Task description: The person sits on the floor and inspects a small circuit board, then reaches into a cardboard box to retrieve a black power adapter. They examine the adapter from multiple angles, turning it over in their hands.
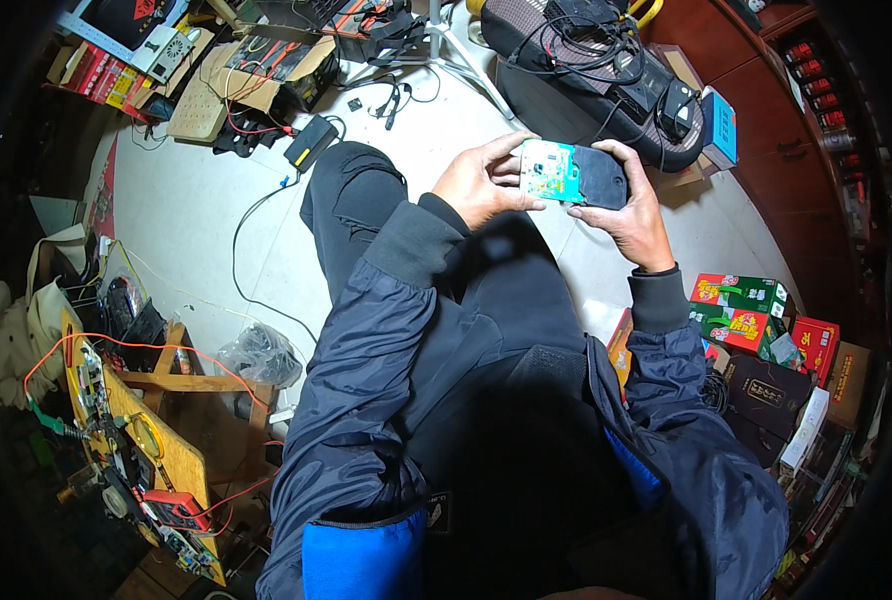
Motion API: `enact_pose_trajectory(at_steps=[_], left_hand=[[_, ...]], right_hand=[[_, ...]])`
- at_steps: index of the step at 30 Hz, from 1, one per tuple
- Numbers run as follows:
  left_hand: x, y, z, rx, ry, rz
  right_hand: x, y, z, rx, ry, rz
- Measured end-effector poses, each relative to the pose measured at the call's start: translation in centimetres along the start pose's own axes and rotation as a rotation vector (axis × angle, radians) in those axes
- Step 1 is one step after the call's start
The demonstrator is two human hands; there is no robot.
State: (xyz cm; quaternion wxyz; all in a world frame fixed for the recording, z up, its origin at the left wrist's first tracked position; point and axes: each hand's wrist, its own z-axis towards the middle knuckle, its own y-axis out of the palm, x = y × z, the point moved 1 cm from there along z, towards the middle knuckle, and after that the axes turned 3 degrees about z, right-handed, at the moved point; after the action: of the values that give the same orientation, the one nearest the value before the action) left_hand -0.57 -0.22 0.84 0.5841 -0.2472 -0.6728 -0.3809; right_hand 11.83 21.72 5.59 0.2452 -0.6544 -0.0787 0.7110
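Observation:
Above my knees, a black plastic case (603,178) with a green circuit board (548,171) at its left end is held between both hands. My left hand (473,187) grips the board's left edge, thumb below and fingers above and behind. The case's right end sits in my right hand (648,222), with the thumb along its lower edge and the fingers curled over the top corner. Board and case lie side by side, touching or overlapping; I cannot tell whether they are fastened. Small parts and bright reflections show on the board.
A black power adapter (312,142) and its cable lie on the floor by my left knee. Coiled cables rest on a dark seat (526,85) ahead. Colourful boxes (741,310) are stacked at right. A yellow-topped bench (171,440) with a red multimeter (176,509) stands lower left.

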Motion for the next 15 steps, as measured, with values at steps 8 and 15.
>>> enact_pose_trajectory(at_steps=[8, 15], left_hand=[[0.35, 0.06, -0.02, -0.019, -0.017, -0.095], [0.42, -0.02, -0.05, 0.0, -0.022, 0.013]], right_hand=[[-0.24, 0.18, -0.15, 0.015, 0.016, 0.07], [-0.63, -0.08, 0.11, -0.003, -0.001, 0.013]])
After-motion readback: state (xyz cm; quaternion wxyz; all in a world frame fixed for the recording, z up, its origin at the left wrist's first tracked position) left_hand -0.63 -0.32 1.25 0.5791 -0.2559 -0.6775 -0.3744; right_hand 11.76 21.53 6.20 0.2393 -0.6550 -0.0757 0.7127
